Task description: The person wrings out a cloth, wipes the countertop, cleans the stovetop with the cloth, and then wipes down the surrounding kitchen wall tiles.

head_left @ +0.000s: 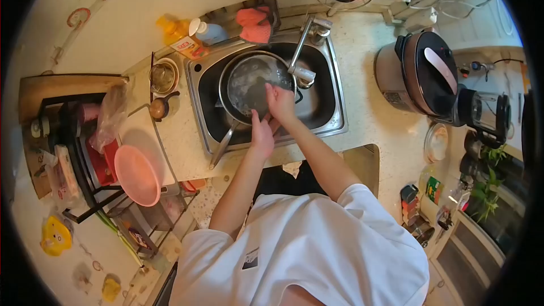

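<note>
A metal frying pan (225, 92) sits in the sink, its long handle (224, 144) over the front rim. Cloudy, foamy water (243, 76) fills much of it. My right hand (279, 102) is closed over the pan's near right side, at a dark, flat-looking tool (258, 97) partly in the water. My left hand (262, 135) is closed just below, at the pan's near rim, on the same tool. A brown part, apparently its handle (275, 124), shows between my hands. My fingers hide much of the tool, so its exact kind is unclear.
The faucet (303, 51) reaches over the pan's right side. Behind the sink (340, 116) are bottles (208, 31) and a pink cloth (255, 24). An electric pressure cooker (416, 73) stands right; a small ladle (161, 107) and pink basin (137, 175) are left.
</note>
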Demonstrator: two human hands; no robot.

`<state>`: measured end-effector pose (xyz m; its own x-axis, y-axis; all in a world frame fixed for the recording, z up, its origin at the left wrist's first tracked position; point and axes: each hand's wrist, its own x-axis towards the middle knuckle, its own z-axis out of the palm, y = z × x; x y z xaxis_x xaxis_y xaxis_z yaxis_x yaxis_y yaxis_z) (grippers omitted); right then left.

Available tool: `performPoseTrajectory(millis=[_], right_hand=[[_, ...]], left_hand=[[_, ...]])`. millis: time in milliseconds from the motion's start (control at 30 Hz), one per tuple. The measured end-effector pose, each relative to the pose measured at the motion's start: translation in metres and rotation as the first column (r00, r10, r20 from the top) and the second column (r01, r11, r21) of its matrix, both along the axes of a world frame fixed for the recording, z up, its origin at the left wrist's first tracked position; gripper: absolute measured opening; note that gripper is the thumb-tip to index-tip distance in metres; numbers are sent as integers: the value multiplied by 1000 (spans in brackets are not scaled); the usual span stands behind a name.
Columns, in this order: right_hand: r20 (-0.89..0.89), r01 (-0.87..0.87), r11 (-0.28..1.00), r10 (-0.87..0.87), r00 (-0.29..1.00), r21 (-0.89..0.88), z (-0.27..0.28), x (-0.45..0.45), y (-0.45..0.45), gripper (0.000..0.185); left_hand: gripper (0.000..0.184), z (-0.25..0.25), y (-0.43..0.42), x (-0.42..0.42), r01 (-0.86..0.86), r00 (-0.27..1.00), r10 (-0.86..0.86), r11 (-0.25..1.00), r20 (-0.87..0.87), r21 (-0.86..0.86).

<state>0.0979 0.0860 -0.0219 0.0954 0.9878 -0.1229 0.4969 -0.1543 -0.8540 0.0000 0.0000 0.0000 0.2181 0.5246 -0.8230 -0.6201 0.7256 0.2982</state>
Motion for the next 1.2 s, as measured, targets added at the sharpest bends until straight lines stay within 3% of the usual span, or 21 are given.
performPoseTrajectory(millis=[167,267,367,400,467,500,600,667,700,733,767,800,900,967,1000,1033,1067,1100,1200], right_hand=[[142,-32,999,29,989,19,-29,-13,-6,52],[155,-56,979,25,988,194,-48,-7,-13,51],[125,-59,993,71,990,-98,-34,-6,-19,44],[-54,5,977,-17,998,-215,-22,-6,-20,44],[-363,59,886,-248,898,-460,4,-10,-25,42],[-378,48,920,-207,903,-390,2,-11,-27,40],[-399,11,986,-78,914,-166,-28,-11,-36,34],[-396,-16,1000,9,918,-14,-40,-10,-40,33],[-63,-18,995,24,998,100,-31,-7,-41,34],[278,-53,978,-5,961,201,-11,-2,-43,38],[583,-120,953,-69,809,279,7,3,-42,45],[558,-91,961,-74,827,263,17,5,-39,47],[442,0,980,-89,893,197,24,3,-34,53],[319,67,988,-108,941,137,17,4,-32,47],[29,145,988,-147,989,58,6,3,-36,45],[-263,195,980,-198,944,-37,-12,0,-39,44],[-524,211,967,-255,812,-144,-25,-2,-43,43],[-529,206,963,-269,805,-175,-28,-2,-48,41],[-524,179,952,-287,802,-248,-35,6,-66,39]], left_hand=[[77,12,-20,-37,-46,979,59,996,-193,71],[74,12,-21,-39,-39,982,61,992,-180,124],[69,6,-14,-30,-126,979,138,988,-149,86],[68,3,-9,-23,-171,975,177,984,-133,58],[63,22,7,-6,-278,960,276,959,-46,-57],[61,29,16,0,-325,945,326,938,-9,-118],[61,-31,30,10,-544,838,542,839,61,6],[60,-22,44,6,-490,868,490,871,78,-16],[60,-12,51,7,-463,882,463,886,89,-25],[58,-3,56,10,-406,908,400,913,124,29],[56,8,60,14,-349,929,334,933,157,83],[55,14,62,18,-297,945,270,945,185,139],[54,14,63,37,-241,907,293,950,-303,197],[54,-3,67,27,5,849,153,955,-505,297],[55,-11,69,22,131,793,97,937,-602,324],[55,-7,76,19,152,770,57,951,-635,270],[55,-1,82,18,170,746,15,962,-666,213],[55,-2,85,16,186,721,-30,971,-692,151],[54,-23,93,15,180,639,37,964,-769,195]])
